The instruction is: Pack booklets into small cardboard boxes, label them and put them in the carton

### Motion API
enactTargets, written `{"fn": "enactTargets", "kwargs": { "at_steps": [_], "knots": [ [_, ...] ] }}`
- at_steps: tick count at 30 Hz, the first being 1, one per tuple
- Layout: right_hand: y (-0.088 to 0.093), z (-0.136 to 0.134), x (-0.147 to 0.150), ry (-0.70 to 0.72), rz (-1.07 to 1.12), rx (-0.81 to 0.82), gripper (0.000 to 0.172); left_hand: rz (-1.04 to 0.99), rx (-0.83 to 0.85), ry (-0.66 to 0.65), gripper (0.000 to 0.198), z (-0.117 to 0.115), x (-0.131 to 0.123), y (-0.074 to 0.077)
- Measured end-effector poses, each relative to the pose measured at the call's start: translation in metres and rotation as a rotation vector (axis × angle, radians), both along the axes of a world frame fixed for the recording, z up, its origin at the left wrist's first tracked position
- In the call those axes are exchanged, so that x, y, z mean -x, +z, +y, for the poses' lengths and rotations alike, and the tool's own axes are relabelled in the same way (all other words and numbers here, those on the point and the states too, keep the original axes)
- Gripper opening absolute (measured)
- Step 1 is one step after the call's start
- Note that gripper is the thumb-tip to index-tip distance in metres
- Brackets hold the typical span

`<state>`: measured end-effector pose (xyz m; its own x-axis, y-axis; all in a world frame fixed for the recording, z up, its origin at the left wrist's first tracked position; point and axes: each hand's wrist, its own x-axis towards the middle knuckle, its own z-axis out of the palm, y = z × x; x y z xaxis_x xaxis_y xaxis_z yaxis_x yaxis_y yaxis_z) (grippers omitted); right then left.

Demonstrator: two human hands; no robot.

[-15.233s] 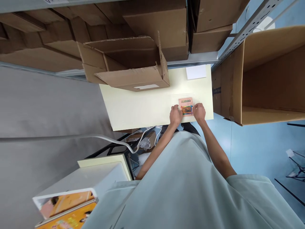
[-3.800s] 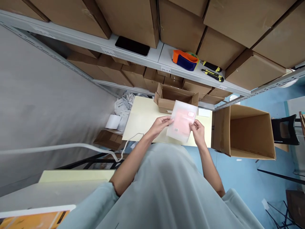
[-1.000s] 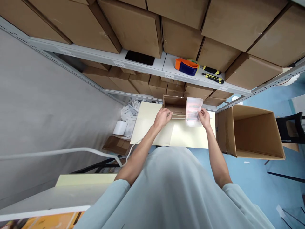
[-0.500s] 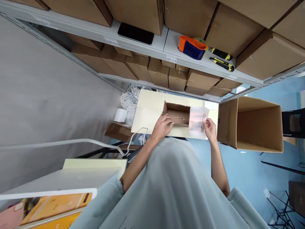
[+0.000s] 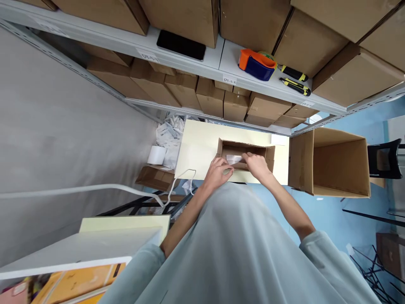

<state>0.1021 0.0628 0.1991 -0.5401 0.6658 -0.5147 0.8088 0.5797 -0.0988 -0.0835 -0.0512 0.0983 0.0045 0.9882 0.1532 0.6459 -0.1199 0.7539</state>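
A small uncovered cardboard box [image 5: 270, 156] sits on a cream tabletop [image 5: 198, 145]. At its near left corner, my left hand [image 5: 218, 172] has its fingers curled over the wall, thumb on the near side. My right hand [image 5: 257, 165] reaches in over the near wall with its fingers pinched. From those fingertips a translucent plastic packet [image 5: 233, 159] extends leftward inside the box. Only a pale part of the packet shows; the rest is hidden by my hand and the box wall.
A large open carton [image 5: 340, 164] stands right of the table. Beyond the table rises a shelf [image 5: 229, 59] with cardboard boxes, a phone [image 5: 181, 44], an orange-and-blue tape dispenser [image 5: 257, 64] and two utility knives [image 5: 295, 80]. A white roll [image 5: 156, 155] lies at left.
My right hand has carried the packet leftward from beside the box's right end down into the box. My left hand has stayed at the near left corner, its fingers more curled.
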Motion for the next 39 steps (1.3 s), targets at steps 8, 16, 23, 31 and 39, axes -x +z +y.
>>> {"fn": "enactTargets", "kwargs": {
  "at_steps": [8, 16, 23, 31, 39],
  "knots": [
    [-0.069, 0.044, 0.039, 0.011, -0.183, 0.232, 0.038, -0.001, 0.016, -0.025, 0.015, -0.004, 0.001, -0.001],
    [-0.068, 0.033, 0.013, -0.043, -0.098, 0.238, 0.050, 0.041, -0.013, 0.015, 0.015, -0.008, -0.001, -0.002],
    [-0.026, 0.023, -0.067, -0.151, 0.202, -0.102, 0.047, 0.084, -0.061, 0.053, 0.018, -0.009, -0.007, 0.007],
    [-0.029, 0.060, -0.078, -0.160, 0.286, -0.175, 0.049, 0.112, -0.024, 0.006, 0.017, -0.017, -0.013, 0.017],
    [-0.052, 0.091, -0.092, -0.362, 0.466, 0.017, 0.050, 0.092, 0.125, -0.177, 0.017, -0.022, -0.022, 0.006]
  ]
}}
